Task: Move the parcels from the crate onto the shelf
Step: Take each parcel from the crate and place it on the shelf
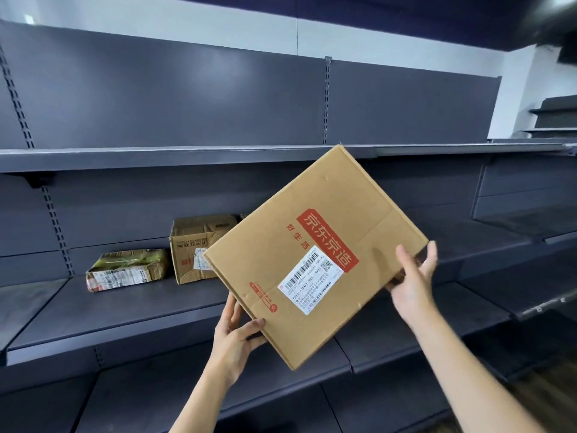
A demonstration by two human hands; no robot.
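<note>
1. Head view, item in hand: flat brown cardboard parcel with red printed band and white barcode label (pixel 315 257), held in the air in front of the dark grey metal shelf (pixel 125 310), tilted, with one corner high near the shelf board above and the opposite corner low.
2. Left hand (pixel 237 335): fingers and thumb curled round the parcel's lower-left edge, clamped on it from beneath.
3. Right hand (pixel 412 282): grips the parcel's right-hand corner, thumb on the printed face and fingers behind.
4. Already on the shelf: small crumpled brown carton (pixel 196 248), standing just behind the held parcel's left corner; low tape-wrapped packet with green print (pixel 128 268), beside the carton on its left.
5. Governing relation: the shelf surface lies forward of and below the parcel; bare shelf shows to the right of the carton. The parcel's long axis runs diagonally, lower left to upper right, so levelling seems needed before it is set down.
6. Crate: not in view.
</note>
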